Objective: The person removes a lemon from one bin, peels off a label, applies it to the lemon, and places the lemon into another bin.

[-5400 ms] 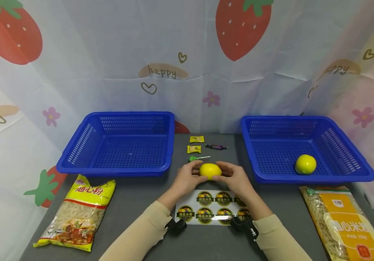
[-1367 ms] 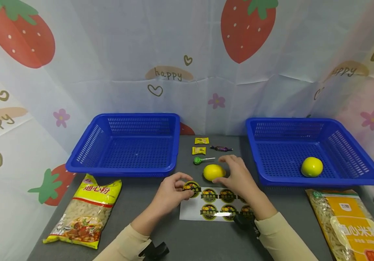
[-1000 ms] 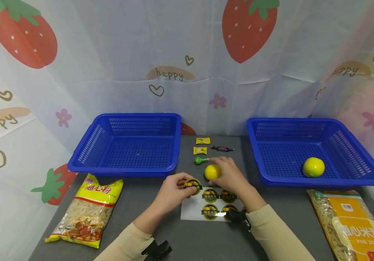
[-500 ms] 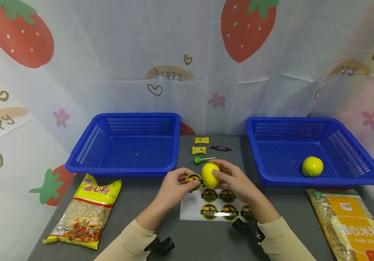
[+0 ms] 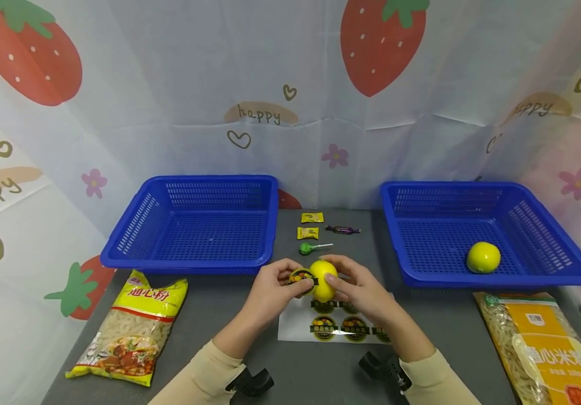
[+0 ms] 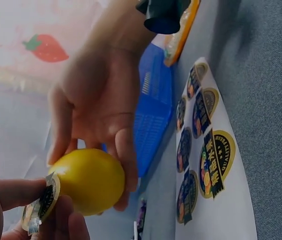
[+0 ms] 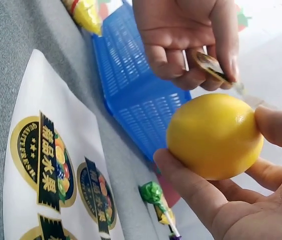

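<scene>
My left hand (image 5: pixel 273 288) pinches a round black-and-gold sticker (image 5: pixel 302 280) between thumb and fingers. Right beside it, my right hand (image 5: pixel 365 292) holds a yellow lemon (image 5: pixel 323 279) with the thumb on one side and fingers on the other. In the left wrist view the sticker (image 6: pixel 42 202) sits at the lemon's (image 6: pixel 88 181) near side; whether they touch I cannot tell. The right wrist view shows the lemon (image 7: pixel 214 136) gripped at its sides, the sticker (image 7: pixel 210 66) just beyond it. Under both hands lies a white sheet (image 5: pixel 295 326) with several more stickers.
Blue baskets stand at back left (image 5: pixel 189 263) and back right (image 5: pixel 493 279); the right one holds a yellow-green fruit (image 5: pixel 483 257). Between them lie two yellow candies (image 5: pixel 308 233), a purple candy (image 5: pixel 343 229) and a green lollipop (image 5: pixel 307 248). Pasta bags flank left (image 5: pixel 130 332) and right (image 5: pixel 539 343).
The left hand peeled a sticker off the sheet. The right hand took hold of the lemon, lifted and tilted it upright, and brought it left up to the sticker.
</scene>
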A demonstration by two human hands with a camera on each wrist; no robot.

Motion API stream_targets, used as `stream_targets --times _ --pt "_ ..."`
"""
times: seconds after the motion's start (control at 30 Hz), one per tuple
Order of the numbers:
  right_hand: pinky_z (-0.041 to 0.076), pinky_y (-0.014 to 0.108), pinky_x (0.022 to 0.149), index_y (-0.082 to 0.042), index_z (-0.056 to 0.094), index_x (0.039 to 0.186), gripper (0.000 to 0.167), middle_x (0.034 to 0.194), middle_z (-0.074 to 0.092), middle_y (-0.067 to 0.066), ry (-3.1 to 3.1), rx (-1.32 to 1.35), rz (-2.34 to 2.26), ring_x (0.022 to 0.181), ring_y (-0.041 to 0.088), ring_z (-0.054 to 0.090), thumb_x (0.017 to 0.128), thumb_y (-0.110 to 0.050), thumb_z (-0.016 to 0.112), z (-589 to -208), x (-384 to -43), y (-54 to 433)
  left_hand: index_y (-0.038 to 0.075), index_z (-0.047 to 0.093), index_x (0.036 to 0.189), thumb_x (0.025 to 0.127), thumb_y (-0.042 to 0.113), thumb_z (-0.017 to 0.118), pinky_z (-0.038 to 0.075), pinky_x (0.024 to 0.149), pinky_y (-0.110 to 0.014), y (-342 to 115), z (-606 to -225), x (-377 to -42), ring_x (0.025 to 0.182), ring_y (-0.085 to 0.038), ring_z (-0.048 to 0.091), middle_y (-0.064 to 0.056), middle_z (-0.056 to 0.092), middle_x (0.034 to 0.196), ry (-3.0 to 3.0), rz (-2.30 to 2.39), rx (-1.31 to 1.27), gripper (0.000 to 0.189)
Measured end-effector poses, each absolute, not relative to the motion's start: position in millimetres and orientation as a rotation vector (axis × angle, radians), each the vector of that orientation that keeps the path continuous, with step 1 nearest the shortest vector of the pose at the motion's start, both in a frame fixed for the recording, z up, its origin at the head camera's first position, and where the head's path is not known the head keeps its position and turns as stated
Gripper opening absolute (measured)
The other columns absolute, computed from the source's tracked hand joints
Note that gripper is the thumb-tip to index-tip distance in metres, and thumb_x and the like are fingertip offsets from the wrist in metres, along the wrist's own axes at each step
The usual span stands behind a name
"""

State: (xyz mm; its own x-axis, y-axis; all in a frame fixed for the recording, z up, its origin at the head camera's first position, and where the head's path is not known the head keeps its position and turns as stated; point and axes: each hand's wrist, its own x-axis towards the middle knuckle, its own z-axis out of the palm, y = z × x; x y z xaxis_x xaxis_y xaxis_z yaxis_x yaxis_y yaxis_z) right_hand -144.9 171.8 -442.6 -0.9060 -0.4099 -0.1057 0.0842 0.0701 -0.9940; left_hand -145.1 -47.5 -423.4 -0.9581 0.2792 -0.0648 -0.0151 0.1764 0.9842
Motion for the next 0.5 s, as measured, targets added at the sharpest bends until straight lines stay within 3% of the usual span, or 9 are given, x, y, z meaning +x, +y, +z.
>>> stream_targets --times 0.2,0.5 --pt "0.051 0.046 0.104 -0.017 0.043 0.149 0.049 0.155 0.042 0.014 2.011 -0.369 -1.883 0.140 0.038 0.045 0.105 -0.033 0.055 -438.7 -142.1 169.5 0.002 0.067 0.103 0.090 0.016 0.077 0.050 0.066 -0.032 -47.9 -424.5 -143.9 0.072 -0.017 0.063 -0.014 0.075 0.095 2.226 1.867 0.260 0.022" --pt "0.054 0.043 0.101 -0.011 0.040 0.151 0.051 0.154 0.042 0.018 2.024 -0.349 -1.896 0.136 0.038 0.049 0.105 -0.031 0.055 -435.9 -140.2 168.1 0.001 0.067 0.100 0.090 0.018 0.077 0.050 0.066 -0.033 -47.0 -424.3 -142.9 0.070 -0.017 0.062 -0.013 0.076 0.091 2.233 1.873 0.266 0.022"
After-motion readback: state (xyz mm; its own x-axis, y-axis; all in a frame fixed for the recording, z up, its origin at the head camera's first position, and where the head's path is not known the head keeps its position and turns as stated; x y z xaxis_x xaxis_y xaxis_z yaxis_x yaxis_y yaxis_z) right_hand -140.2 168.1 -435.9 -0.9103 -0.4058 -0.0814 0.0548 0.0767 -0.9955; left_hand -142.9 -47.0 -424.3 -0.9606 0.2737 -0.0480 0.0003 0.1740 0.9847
